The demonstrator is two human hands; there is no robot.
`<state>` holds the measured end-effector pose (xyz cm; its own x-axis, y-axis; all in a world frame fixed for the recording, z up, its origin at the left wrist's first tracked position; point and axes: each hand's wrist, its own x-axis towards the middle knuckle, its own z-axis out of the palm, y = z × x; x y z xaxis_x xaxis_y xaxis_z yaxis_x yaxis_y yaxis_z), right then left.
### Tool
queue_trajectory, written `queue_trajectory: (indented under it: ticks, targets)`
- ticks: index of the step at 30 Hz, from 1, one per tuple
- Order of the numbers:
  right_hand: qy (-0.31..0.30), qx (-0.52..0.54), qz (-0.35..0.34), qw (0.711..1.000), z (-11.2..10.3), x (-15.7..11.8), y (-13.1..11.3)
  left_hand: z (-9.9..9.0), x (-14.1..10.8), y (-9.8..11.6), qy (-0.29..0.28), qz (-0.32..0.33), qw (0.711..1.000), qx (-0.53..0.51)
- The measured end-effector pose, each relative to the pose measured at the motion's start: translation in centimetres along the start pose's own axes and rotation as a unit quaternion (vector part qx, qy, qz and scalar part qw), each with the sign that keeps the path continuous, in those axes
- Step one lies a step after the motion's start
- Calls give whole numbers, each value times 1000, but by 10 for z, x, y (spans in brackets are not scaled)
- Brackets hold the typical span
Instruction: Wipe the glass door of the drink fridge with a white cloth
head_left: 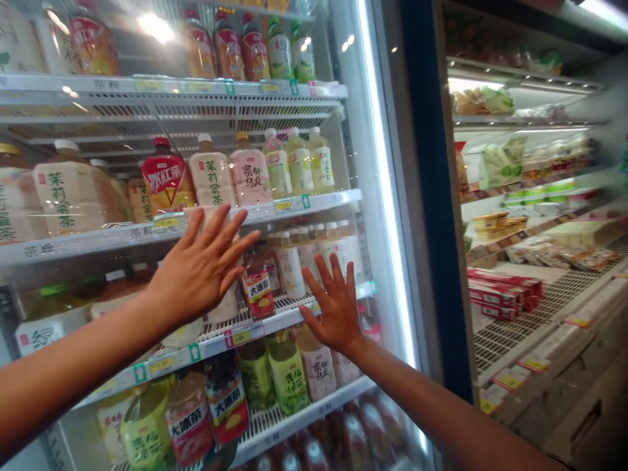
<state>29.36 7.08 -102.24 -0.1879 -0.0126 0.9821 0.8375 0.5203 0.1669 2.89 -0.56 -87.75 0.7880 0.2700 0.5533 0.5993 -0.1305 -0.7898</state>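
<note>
My left hand is spread flat in front of a drinks cooler, its fingers apart and nothing in them. Lower and to its right, my right hand is also held up with spread fingers. Both face what looks like the cooler's glass door, which shows light reflections; I cannot tell whether the palms touch it. Between the hands stands a small bottle with a dark red label. Behind my left fingertips is a pale tea bottle, beside a red-labelled bottle. Several white-labelled bottles stand behind my right hand.
Shelves of bottled drinks fill the cooler, with price tags along the shelf edges. A bright light strip and a dark blue frame border it. To the right, an open chilled display holds red boxes and packaged food.
</note>
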Motion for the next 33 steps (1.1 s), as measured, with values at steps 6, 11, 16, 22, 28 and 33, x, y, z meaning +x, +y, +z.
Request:
queue_trajectory:
  ticks: [6,11,16,22,28,33]
  targets:
    - [-5,-3,-6,1000,0,0,1,8,-29,32,-5,167,985,-29]
    - [-12,-8,1,1000,0,0,0,9,-22,36,12,48,999,-8]
    - [-26,-16,5,1000,1,-2,1,15,-44,62,-6,158,986,-41]
    - [-15,-8,-1,1000,2,-2,1,17,-36,63,4,16,1000,-10]
    - [-33,-6,-20,999,0,1,-2,18,-23,59,14,37,999,-9]
    - [-15,-12,-23,1000,1,0,-4,10,-8,31,28,-93,995,8]
